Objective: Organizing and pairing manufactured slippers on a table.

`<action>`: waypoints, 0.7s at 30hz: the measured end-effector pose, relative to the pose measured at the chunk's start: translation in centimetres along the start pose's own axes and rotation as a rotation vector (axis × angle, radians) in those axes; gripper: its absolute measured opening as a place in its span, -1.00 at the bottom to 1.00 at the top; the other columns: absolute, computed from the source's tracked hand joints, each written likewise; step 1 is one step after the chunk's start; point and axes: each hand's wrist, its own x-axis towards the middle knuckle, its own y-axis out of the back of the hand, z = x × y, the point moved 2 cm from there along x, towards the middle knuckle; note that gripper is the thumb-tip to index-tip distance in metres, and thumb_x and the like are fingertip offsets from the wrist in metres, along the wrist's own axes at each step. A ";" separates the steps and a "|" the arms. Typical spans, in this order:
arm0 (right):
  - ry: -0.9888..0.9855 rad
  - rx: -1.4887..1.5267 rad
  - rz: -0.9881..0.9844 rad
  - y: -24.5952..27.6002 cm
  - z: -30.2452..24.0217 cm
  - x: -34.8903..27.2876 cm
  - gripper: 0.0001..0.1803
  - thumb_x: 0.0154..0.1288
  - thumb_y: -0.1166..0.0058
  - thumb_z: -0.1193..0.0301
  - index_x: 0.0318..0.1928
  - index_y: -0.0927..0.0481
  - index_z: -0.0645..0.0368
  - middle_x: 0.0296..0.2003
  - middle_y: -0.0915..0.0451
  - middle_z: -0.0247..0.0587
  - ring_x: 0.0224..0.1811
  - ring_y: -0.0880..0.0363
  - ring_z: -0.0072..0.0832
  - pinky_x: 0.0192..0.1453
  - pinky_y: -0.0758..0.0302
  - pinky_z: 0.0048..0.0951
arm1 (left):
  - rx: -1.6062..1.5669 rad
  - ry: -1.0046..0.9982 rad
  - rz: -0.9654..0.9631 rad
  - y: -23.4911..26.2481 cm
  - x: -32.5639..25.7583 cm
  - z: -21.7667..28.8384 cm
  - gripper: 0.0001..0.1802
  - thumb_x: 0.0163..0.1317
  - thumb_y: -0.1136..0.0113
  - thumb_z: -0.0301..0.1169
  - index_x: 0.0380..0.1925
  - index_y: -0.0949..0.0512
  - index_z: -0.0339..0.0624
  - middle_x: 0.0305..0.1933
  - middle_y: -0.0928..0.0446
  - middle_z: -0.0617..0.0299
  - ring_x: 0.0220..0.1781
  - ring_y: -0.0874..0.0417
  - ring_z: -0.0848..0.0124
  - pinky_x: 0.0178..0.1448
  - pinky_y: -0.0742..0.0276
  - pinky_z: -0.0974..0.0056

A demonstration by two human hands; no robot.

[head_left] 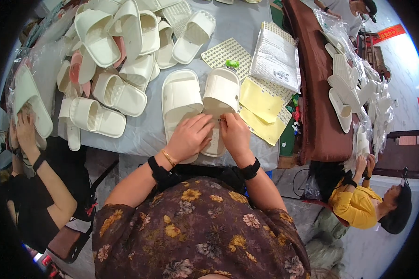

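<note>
Mid-frame, your left hand [190, 135] lay, fingers outstretched, across two white slippers [221, 88]; your right hand [236, 135] pinched a tiny dark piece [219, 120].

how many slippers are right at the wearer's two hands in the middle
2: the left slide slipper, partly under the left hand, and the right slide slipper, at the right hand.

Located at right: brown padded bench [329, 132]. Located lower right: co-worker in yellow top [362, 208] and dark cap [397, 214]. Located upper right: co-worker in white top [347, 13]; red banner [389, 33] against pale marbled surface [407, 76]. Located lower left: co-worker in black clothing [39, 207], near brown seat [65, 244].
</note>
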 end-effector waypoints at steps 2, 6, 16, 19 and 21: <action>-0.007 -0.031 -0.005 -0.2 0.1 0.3 -0.91 0.26 -0.17 0.43 -0.26 -0.58 0.14 -0.33 -0.60 -0.09 -0.31 -0.62 -0.06 -0.24 -0.55 -0.13 | 0.013 0.001 -0.034 -0.3 0.1 -0.1 -0.53 0.15 -0.31 -0.34 0.09 -0.54 -0.17 0.27 -0.47 0.11 0.36 -0.42 0.18 0.32 -0.34 0.08; 0.004 -0.124 -0.038 -0.8 0.3 0.7 -0.92 0.28 -0.15 0.40 -0.28 -0.56 0.11 -0.36 -0.61 -0.10 -0.36 -0.63 -0.06 -0.29 -0.55 -0.11 | 0.072 -0.011 -0.026 -0.4 0.1 -0.2 -0.52 0.18 -0.29 -0.29 0.12 -0.52 -0.14 0.27 -0.46 0.13 0.37 -0.41 0.22 0.32 -0.30 0.13; -0.005 -0.319 -0.212 -1.2 -0.3 1.2 -0.80 0.16 -0.15 0.48 -0.22 -0.43 0.19 -0.31 -0.58 -0.03 -0.33 -0.70 -0.10 -0.31 -0.65 -0.18 | 0.058 0.008 -0.024 -0.2 0.4 0.2 -0.55 0.17 -0.27 -0.29 0.07 -0.55 -0.16 0.20 -0.51 0.13 0.28 -0.47 0.23 0.32 -0.30 0.13; -0.068 -0.307 -0.256 -1.3 -0.8 1.4 -0.79 0.17 -0.14 0.48 -0.21 -0.42 0.22 -0.30 -0.58 0.01 -0.33 -0.70 -0.09 -0.31 -0.65 -0.18 | 0.044 0.010 -0.031 -0.1 0.3 0.2 -0.54 0.16 -0.28 -0.30 0.07 -0.55 -0.18 0.17 -0.52 0.11 0.25 -0.47 0.20 0.31 -0.31 0.11; -0.066 -0.309 -0.252 -1.3 -0.6 1.2 -0.78 0.17 -0.14 0.47 -0.20 -0.41 0.23 -0.29 -0.58 0.04 -0.33 -0.70 -0.08 -0.31 -0.65 -0.17 | 0.036 -0.001 -0.017 -0.2 0.1 0.3 -0.52 0.15 -0.28 -0.30 0.08 -0.54 -0.20 0.15 -0.51 0.10 0.23 -0.47 0.18 0.30 -0.31 0.10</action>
